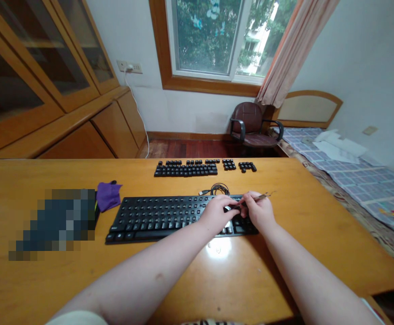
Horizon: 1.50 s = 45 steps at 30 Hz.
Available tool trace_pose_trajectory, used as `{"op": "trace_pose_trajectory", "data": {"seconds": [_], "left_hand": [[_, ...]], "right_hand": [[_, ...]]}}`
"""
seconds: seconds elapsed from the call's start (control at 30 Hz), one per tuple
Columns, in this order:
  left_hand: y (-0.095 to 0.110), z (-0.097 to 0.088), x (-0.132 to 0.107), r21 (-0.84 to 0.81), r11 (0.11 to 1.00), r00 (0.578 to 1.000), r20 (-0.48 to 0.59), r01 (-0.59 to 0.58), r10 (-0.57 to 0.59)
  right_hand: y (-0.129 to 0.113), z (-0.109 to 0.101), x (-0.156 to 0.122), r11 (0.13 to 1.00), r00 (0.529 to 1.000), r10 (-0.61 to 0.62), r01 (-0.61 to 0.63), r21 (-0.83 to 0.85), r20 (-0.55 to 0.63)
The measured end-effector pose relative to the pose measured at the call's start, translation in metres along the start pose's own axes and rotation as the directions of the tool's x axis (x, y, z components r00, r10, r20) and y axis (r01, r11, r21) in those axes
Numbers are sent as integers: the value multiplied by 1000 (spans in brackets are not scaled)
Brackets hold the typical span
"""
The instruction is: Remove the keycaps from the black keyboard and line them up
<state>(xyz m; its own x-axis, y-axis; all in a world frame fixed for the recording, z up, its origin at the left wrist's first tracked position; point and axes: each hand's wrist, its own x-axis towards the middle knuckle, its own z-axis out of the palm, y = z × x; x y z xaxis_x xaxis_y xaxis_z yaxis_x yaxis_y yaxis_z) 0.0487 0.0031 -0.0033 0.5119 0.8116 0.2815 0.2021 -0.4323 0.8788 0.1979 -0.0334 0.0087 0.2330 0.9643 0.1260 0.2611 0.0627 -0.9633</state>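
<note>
A black keyboard [163, 212] lies on the table in front of me, with most of its upper keycaps off and the small key stems showing. Over its right end, my right hand [259, 211] is closed around a thin brown stick-like tool [261, 197], whose far end sticks out to the right. My left hand [219, 211] meets it there, thumb and forefinger pinched close to the right fingertips. Whatever lies between those left fingers is too small and covered to name. Both hands hide part of the number-pad side. Behind them rests the coiled black USB cable [220, 188].
Loose black keycaps [186, 170] stand in rows along the table's far edge, with smaller groups of keycaps [247, 166] to their right. Left of the keyboard lie a purple cloth [108, 197] and a pixelated dark object [61, 221]. A chair [251, 122] stands beyond the table [132, 280].
</note>
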Motion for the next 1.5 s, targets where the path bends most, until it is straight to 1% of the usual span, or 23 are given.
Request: {"op": "trace_pose_trajectory", "data": {"seconds": [0.07, 0.13, 0.23, 0.3, 0.37, 0.43, 0.5, 0.57, 0.6, 0.67, 0.73, 0.83, 0.87, 0.93, 0.97, 1.0, 1.07, 1.1, 1.17, 1.27, 1.33, 1.43, 1.5], "left_hand": [[1, -2, 2, -42, 999, 1000, -2, 22, -23], [2, -5, 3, -78, 995, 998, 21, 58, -56], [2, -7, 5, -107, 985, 990, 49, 135, -130], [0, -5, 6, -145, 969, 980, 26, 198, -196], [-3, -3, 7, -229, 941, 965, -25, 250, -262], [-7, 0, 8, -352, 893, 944, -71, 279, -323], [-11, 3, 9, -471, 832, 925, -80, 294, -373], [-13, 3, 10, -547, 781, 913, -74, 300, -402], [-14, 3, 10, -564, 772, 912, -76, 293, -402], [-14, 2, 10, -570, 778, 922, -87, 266, -378], [-14, 2, 9, -561, 794, 933, -101, 234, -346], [-14, 3, 9, -580, 785, 939, -96, 217, -330], [-15, 3, 9, -595, 774, 940, -87, 217, -330], [-16, 5, 8, -609, 761, 940, -74, 221, -332], [-16, 6, 8, -602, 766, 940, -75, 223, -333], [-16, 6, 8, -587, 778, 940, -81, 224, -332], [-14, 5, 8, -549, 804, 938, -94, 230, -333], [-13, 4, 7, -537, 811, 939, -93, 234, -332], [-10, 2, 7, -525, 816, 939, -85, 243, -334], [-7, 0, 6, -518, 818, 940, -75, 250, -334], [-6, 0, 6, -522, 817, 940, -76, 246, -331], [-7, 1, 6, -536, 809, 941, -74, 241, -330], [-8, 2, 5, -543, 804, 941, -67, 244, -330]], "right_hand": [[2, -1, 0, 1000, 1000, -7, 7, 2, 4], [5, -1, 1, 1000, 1000, -18, 18, 16, 22], [8, 1, 0, 997, 994, -61, 57, 44, 87], [7, 0, -1, 990, 983, -140, 137, 30, 123], [3, -4, -1, 962, 959, -265, 270, -43, 96], [-2, -11, -1, 903, 918, -394, 396, -167, 43], [-7, -18, 0, 839, 879, -476, 462, -286, 24], [-10, -21, 2, 793, 862, -502, 491, -362, 69], [-11, -21, 2, 775, 858, -502, 504, -382, 113], [-10, -15, 2, 747, 845, -487, 533, -397, 220], [-7, -7, 0, 733, 841, -461, 541, -412, 285], [-1, -1, 0, 715, 853, -445, 522, -465, 272], [2, -4, 2, 702, 855, -450, 516, -491, 256], [9, -15, 10, 668, 866, -457, 484, -566, 202], [13, -23, 16, 654, 884, -443, 434, -620, 152], [18, -33, 22, 644, 906, -416, 354, -678, 78], [30, -51, 36, 605, 946, -321, 177, -776, -34], [37, -58, 42, 576, 964, -254, 85, -813, -79], [50, -66, 51, 526, 983, -130, -39, -850, -126], [64, -63, 58, 468, 990, -29, -109, -877, -139], [69, -58, 59, 435, 986, -27, -138, -890, -167], [72, -53, 63, 406, 975, -104, -140, -903, -198], [74, -54, 68, 396, 969, -151, -120, -911, -193]]}}
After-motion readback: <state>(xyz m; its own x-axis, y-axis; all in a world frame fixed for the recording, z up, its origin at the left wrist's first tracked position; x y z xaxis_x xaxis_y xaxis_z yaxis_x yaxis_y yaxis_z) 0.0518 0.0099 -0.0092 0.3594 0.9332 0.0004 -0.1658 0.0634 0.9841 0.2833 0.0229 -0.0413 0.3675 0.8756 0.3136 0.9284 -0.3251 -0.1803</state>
